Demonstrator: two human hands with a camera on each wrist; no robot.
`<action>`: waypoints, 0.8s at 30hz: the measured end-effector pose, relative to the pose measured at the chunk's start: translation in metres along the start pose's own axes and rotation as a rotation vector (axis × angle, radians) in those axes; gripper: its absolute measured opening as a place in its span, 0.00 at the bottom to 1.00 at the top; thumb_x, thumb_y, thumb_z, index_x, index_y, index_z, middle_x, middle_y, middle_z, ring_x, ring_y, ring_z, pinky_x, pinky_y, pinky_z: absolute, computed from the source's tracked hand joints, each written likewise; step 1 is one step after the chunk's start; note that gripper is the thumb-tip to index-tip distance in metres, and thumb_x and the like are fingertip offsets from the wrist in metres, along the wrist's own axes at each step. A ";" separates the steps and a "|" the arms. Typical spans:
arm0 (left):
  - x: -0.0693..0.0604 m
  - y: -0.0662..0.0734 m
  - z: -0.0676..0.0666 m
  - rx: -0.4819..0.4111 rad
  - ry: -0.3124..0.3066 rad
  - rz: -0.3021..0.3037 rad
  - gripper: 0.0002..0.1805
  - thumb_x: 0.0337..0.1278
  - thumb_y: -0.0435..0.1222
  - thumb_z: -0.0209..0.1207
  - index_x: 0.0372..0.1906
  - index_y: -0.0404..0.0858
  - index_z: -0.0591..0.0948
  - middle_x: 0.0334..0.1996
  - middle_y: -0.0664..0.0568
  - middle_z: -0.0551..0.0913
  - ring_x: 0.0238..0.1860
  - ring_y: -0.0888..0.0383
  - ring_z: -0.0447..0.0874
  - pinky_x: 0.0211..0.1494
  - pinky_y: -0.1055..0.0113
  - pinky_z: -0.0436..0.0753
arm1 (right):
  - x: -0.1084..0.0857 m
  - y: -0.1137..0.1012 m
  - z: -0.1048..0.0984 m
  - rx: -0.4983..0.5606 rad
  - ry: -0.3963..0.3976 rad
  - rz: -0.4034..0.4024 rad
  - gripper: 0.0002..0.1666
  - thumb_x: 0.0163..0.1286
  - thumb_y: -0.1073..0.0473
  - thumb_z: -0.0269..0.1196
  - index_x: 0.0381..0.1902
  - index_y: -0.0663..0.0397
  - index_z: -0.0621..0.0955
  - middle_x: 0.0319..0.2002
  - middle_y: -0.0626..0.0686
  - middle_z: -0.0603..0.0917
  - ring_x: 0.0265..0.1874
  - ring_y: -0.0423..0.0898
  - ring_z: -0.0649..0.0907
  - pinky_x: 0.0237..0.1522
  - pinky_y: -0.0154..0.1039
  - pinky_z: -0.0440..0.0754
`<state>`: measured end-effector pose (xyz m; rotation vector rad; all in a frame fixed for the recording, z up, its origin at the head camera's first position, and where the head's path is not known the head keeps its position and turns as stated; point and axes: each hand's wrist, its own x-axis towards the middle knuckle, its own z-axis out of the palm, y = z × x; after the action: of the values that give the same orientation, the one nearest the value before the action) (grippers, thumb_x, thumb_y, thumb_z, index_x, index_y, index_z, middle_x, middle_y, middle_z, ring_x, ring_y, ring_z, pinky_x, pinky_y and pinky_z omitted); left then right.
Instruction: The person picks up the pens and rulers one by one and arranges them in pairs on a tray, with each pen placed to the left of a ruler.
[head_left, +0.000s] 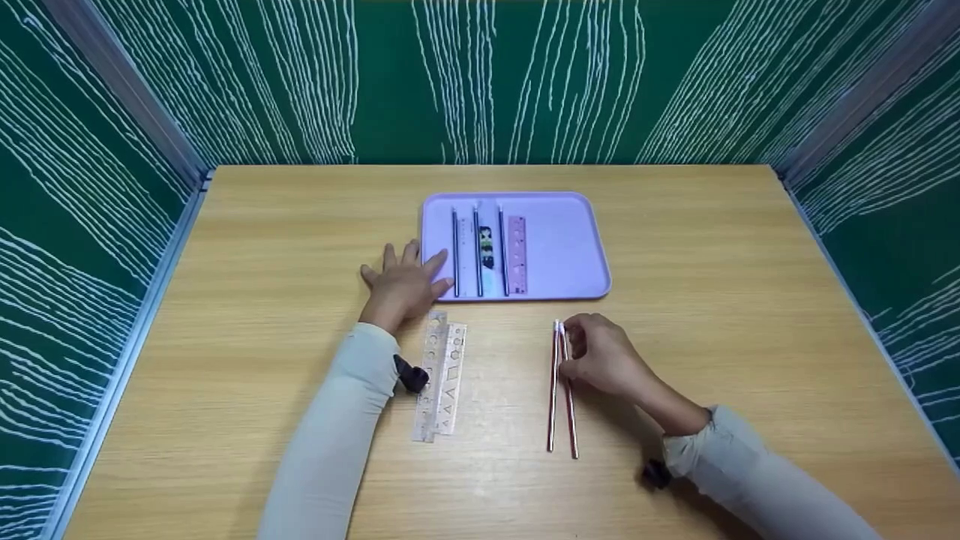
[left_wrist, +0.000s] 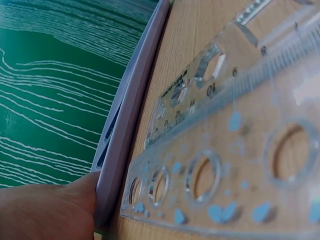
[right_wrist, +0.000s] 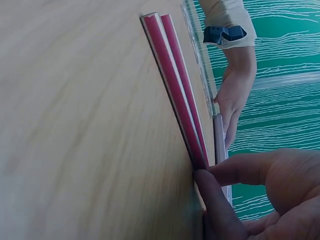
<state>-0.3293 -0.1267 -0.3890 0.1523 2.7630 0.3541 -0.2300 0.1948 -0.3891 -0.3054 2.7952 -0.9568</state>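
My left hand point(head_left: 405, 285) rests with spread fingers at the near-left corner of the purple tray point(head_left: 570, 255), its thumb over the rim. Two red-and-silver striped pencils lie on the table in front of the tray, close together and slightly splayed. At the right-hand pencil point(head_left: 571, 420), my right hand point(head_left: 606, 356) pinches the upper part between thumb and fingers; the left-hand pencil point(head_left: 553, 405) lies beside it. In the right wrist view, the fingertips point(right_wrist: 207, 182) meet at the far end of the red pencils point(right_wrist: 172, 70). The left wrist view shows the tray's side point(left_wrist: 132, 105) next to the left hand.
Two clear stencil rulers overlap near my left wrist, one with blue hearts point(left_wrist: 220, 212), one with cut-out shapes point(head_left: 452, 379). Inside the tray lie several dark pencils point(head_left: 503, 255), a pink ruler point(head_left: 517, 259), a picture ruler point(head_left: 486, 247) and a pale ruler point(head_left: 466, 259). Green walls surround the table.
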 end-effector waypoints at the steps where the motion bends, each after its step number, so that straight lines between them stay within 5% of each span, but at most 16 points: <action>1: 0.000 0.000 0.000 -0.001 0.002 0.000 0.35 0.74 0.65 0.41 0.81 0.70 0.50 0.85 0.46 0.38 0.81 0.29 0.29 0.70 0.17 0.37 | 0.000 0.000 0.000 0.000 -0.001 0.002 0.35 0.45 0.67 0.75 0.54 0.67 0.79 0.37 0.54 0.80 0.38 0.48 0.78 0.44 0.43 0.78; 8: -0.001 -0.001 0.001 -0.002 0.015 0.003 0.35 0.73 0.65 0.41 0.80 0.70 0.50 0.85 0.46 0.39 0.81 0.29 0.30 0.70 0.17 0.37 | 0.002 0.000 -0.003 0.071 -0.048 0.049 0.37 0.46 0.66 0.76 0.57 0.67 0.77 0.41 0.57 0.82 0.40 0.49 0.81 0.44 0.42 0.83; 14: -0.001 -0.001 0.002 -0.011 0.022 0.007 0.35 0.73 0.66 0.41 0.80 0.70 0.51 0.85 0.46 0.39 0.81 0.29 0.30 0.70 0.17 0.36 | 0.005 0.001 -0.011 0.348 -0.157 0.182 0.36 0.52 0.71 0.72 0.60 0.68 0.73 0.43 0.59 0.80 0.29 0.45 0.83 0.29 0.44 0.90; 24: 0.000 -0.002 0.002 -0.002 0.023 0.014 0.35 0.74 0.65 0.41 0.80 0.70 0.52 0.84 0.46 0.40 0.81 0.28 0.30 0.69 0.16 0.38 | 0.009 0.009 -0.020 0.544 -0.273 0.233 0.37 0.60 0.73 0.65 0.67 0.71 0.66 0.43 0.58 0.78 0.31 0.47 0.84 0.34 0.46 0.91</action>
<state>-0.3289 -0.1279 -0.3911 0.1678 2.7857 0.3646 -0.2442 0.2110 -0.3801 -0.0270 2.1628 -1.4308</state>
